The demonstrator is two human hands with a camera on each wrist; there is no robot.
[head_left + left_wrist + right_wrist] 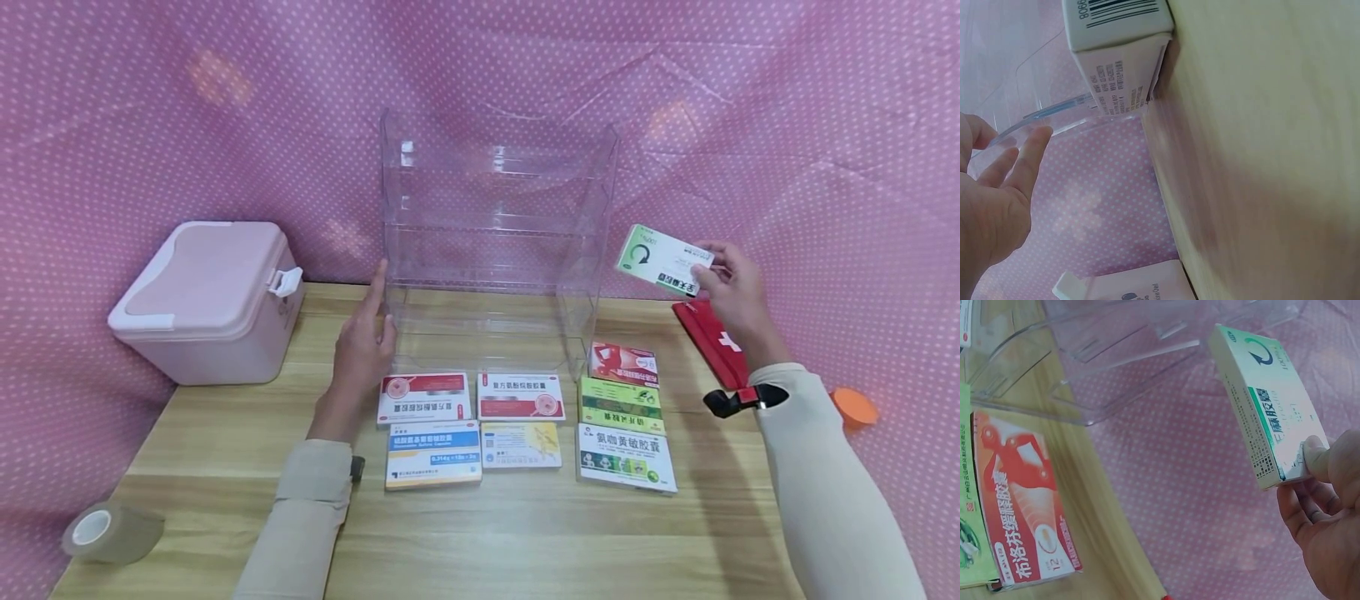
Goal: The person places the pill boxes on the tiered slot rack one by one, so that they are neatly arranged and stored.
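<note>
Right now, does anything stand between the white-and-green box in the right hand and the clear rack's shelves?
Straight sideways, yes: the rack's right side panel stands between the white-and-green box, held by the right hand, and the shelves. No loose item is visible between them.

Green-white box [660,260] in right fingers [727,252]

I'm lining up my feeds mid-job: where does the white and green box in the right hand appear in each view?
Head: white and green box right of centre, pinched in the right hand; clear rack to its left.
Left wrist: box not in it; clear rack at upper left.
Right wrist: box at upper right; clear rack at upper left.
Shared landmark: the clear rack.
</note>
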